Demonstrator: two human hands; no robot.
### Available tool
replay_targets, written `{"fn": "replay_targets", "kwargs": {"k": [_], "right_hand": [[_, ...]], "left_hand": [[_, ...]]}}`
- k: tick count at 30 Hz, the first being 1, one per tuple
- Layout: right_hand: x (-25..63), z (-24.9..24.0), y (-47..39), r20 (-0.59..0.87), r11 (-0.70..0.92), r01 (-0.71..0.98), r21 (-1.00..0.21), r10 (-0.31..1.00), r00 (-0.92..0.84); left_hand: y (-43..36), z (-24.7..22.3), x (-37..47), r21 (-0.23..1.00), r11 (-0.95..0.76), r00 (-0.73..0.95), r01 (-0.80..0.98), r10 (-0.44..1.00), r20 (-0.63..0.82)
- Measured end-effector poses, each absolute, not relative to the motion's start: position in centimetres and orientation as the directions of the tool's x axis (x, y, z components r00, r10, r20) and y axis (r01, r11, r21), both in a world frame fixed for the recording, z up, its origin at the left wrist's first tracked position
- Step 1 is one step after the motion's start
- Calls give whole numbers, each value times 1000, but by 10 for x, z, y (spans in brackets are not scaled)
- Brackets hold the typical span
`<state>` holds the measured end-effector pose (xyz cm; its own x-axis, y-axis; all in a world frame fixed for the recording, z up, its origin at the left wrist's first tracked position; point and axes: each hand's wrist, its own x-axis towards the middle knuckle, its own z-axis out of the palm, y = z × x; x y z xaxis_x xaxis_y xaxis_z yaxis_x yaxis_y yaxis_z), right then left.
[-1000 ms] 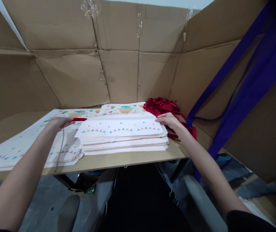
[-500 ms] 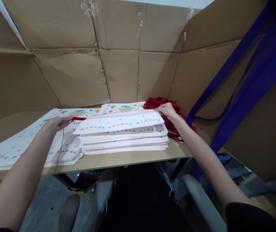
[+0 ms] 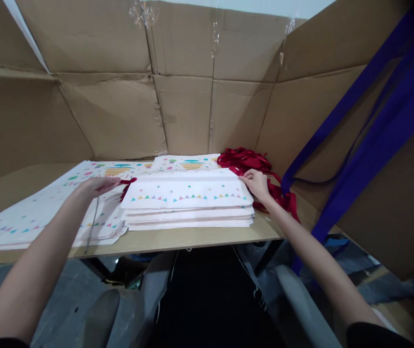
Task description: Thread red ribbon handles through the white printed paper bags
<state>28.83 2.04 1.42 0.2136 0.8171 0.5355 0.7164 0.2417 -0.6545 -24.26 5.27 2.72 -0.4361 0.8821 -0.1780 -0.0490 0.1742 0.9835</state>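
Observation:
My left hand (image 3: 101, 185) is closed on a red ribbon (image 3: 129, 181), whose end reaches the left edge of a stack of folded white printed sheets (image 3: 192, 215). A thin grey strand (image 3: 91, 224) hangs below that hand; what it is I cannot tell. At the stack's right edge, my right hand (image 3: 256, 183) pinches red ribbon by the top sheet's corner. The top folded sheet (image 3: 188, 191) lies flat, its row of coloured pennants facing me. Whether the ribbon runs beneath its fold is hidden.
A heap of red ribbon (image 3: 245, 159) lies behind my right hand. Larger printed sheets (image 3: 47, 208) spread across the left of the table (image 3: 192, 237). Cardboard walls (image 3: 185, 111) enclose the back and sides. Wide blue straps (image 3: 351, 159) hang at right. Chair arms (image 3: 301, 295) flank my lap.
The top sheet's raised front flap has come down flat on the stack. My right hand has shifted slightly right and down, drawing ribbon at the corner; my left has moved slightly right.

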Motion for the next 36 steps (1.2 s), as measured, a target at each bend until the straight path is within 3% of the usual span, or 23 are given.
{"fn": "replay_targets", "kwargs": {"k": [5,11,13,16,19,22,25,36], "right_hand": [[293,-7,24,650,222,801,-556,716,253],[303,-18,34,418,121,612,-782,830,370],[303,-21,33,380,104,585,-805,846,374],[295,-17,27,541,206,699,-685,786,299],[285,-4,23,726,356,860,-366,687,24],[279,5,28,607,388,903,-183,767,-207],[278,2,38,490,360,918,-166,838,-241],[288,-32,58,527,381,878,-289,829,-187]], "left_hand": [[52,24,-229,940,330,-408,-82,850,-334],[54,20,-221,961,272,-471,-48,842,-262],[51,17,-214,976,216,-516,-8,836,-189],[40,10,-193,979,72,-479,191,877,29],[27,6,-169,864,-51,-261,500,943,207],[14,4,-154,796,-32,-175,604,969,172],[4,4,-148,786,-51,-147,616,973,178],[8,-15,-145,823,-73,-217,564,948,233]]}}
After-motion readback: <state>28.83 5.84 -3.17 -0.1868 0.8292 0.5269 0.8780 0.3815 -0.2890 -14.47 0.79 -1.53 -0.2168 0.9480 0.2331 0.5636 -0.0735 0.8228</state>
